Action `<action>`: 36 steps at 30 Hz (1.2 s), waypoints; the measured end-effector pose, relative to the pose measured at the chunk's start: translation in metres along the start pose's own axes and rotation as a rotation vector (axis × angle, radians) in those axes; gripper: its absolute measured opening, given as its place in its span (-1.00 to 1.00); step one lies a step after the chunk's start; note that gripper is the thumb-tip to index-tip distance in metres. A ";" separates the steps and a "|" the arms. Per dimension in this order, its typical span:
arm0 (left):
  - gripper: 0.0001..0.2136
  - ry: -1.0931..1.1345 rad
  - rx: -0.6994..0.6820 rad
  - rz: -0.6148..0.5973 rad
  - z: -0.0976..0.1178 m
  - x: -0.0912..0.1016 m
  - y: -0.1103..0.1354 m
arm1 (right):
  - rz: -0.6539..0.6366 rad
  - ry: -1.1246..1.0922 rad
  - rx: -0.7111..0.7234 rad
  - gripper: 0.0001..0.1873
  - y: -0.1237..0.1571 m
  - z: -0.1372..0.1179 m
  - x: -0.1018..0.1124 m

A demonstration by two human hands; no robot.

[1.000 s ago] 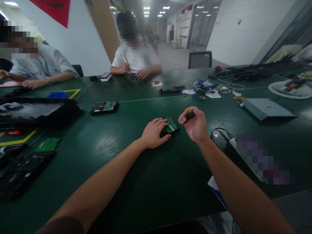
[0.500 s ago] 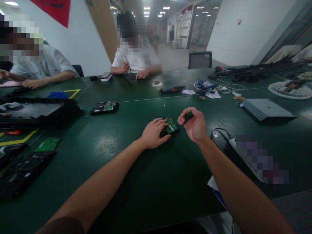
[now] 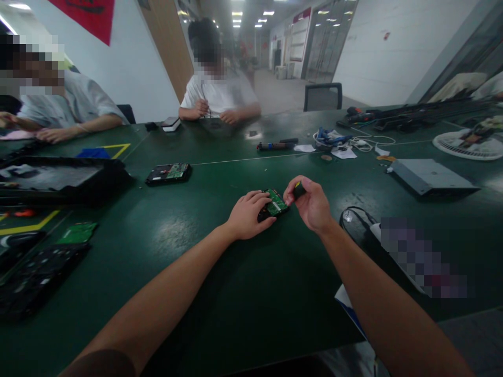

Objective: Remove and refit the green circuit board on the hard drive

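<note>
A hard drive (image 3: 277, 203) lies on the green table with its green circuit board facing up. Across its left part rests my left hand (image 3: 250, 213), fingers over the top and thumb along the near side, gripping it; much of the drive is hidden under the fingers. Just right of the drive, my right hand (image 3: 312, 205) is closed around a screwdriver (image 3: 299, 190) with a dark handle and a yellow mark. Its shaft and tip do not show, so I cannot tell whether it touches the drive.
Another hard drive (image 3: 168, 173) sits farther left. A black casing (image 3: 65, 178) and a loose green circuit board (image 3: 77, 232) lie at the left. On the right are a grey metal box (image 3: 434, 177) and a power strip (image 3: 398, 256). Two people work across the table.
My right hand has shifted slightly left and down, closer to the hard drive, with the screwdriver in it. My left hand has stayed on the drive.
</note>
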State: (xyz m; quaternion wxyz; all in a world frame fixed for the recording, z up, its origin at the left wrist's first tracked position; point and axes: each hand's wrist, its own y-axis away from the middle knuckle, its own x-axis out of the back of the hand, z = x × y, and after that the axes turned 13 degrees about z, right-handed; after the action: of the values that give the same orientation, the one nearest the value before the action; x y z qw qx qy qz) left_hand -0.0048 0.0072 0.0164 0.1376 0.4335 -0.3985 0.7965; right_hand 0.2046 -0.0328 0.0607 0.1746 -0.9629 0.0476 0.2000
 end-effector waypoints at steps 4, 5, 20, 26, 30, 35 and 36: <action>-0.48 0.000 -0.002 0.005 -0.001 -0.001 0.000 | 0.019 0.066 0.036 -0.66 0.000 0.002 -0.003; -0.48 -0.001 -0.002 0.006 -0.001 -0.001 0.000 | 0.036 0.088 0.051 -0.67 0.001 0.002 -0.004; -0.48 0.004 0.000 0.003 -0.001 0.000 0.000 | 0.153 0.078 0.036 -0.64 0.001 0.010 -0.007; -0.48 0.004 -0.002 0.006 0.000 0.000 0.001 | 0.125 0.013 0.029 -0.77 0.006 0.012 -0.009; -0.47 0.002 0.002 0.000 0.001 0.001 0.000 | 0.108 0.006 0.015 -0.70 0.003 0.006 -0.009; -0.48 0.008 0.011 -0.003 0.001 0.002 0.000 | 0.224 0.021 0.001 -0.40 -0.002 0.003 -0.008; -0.48 0.008 0.011 -0.002 0.001 0.002 0.000 | 0.230 0.014 -0.004 -0.38 -0.003 0.003 -0.007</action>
State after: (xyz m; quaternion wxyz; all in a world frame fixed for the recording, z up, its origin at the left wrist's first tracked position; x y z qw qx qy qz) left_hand -0.0048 0.0060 0.0183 0.1379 0.4313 -0.3931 0.8002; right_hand 0.1974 -0.0288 0.0619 0.1484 -0.9529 0.1586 0.2119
